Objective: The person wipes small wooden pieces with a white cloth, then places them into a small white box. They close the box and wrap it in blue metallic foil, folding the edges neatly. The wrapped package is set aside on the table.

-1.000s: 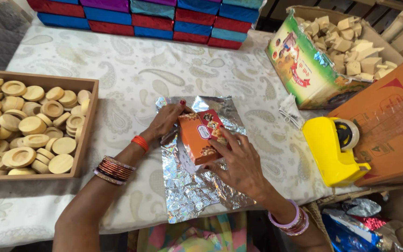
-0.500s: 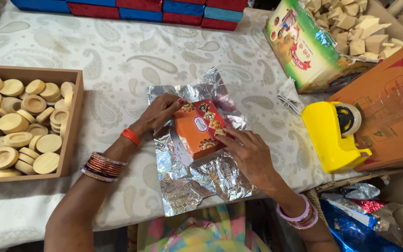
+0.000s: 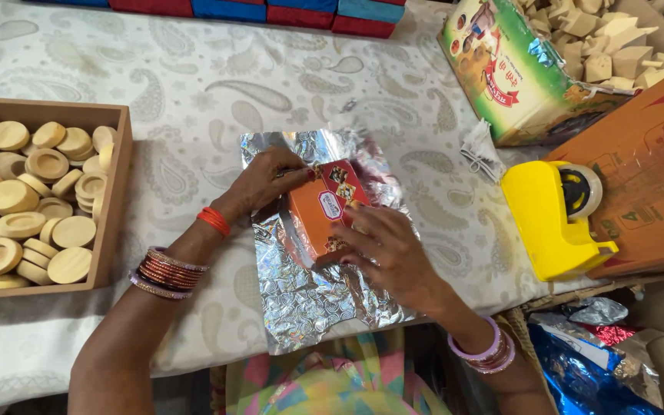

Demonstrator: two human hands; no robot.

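A small orange box [image 3: 324, 211] with a printed label lies on a crinkled sheet of silver foil [image 3: 301, 296] spread on the paisley tablecloth. My left hand [image 3: 267, 180] grips the box's far left side, with its fingers over the top edge. My right hand [image 3: 390, 257] rests on the box's near right side, fingers spread over it and the foil. Both wrists wear bangles.
A wooden tray [image 3: 113, 200] of round pale wooden discs sits at the left. A yellow tape dispenser [image 3: 555, 219] stands at the right beside an orange carton [image 3: 651, 177]. A printed carton [image 3: 516, 73] holds pale blocks. Red and blue boxes [image 3: 270, 11] line the far edge.
The view has shifted closer over the table. Both hands stay on the orange box, which has turned slightly on the foil.
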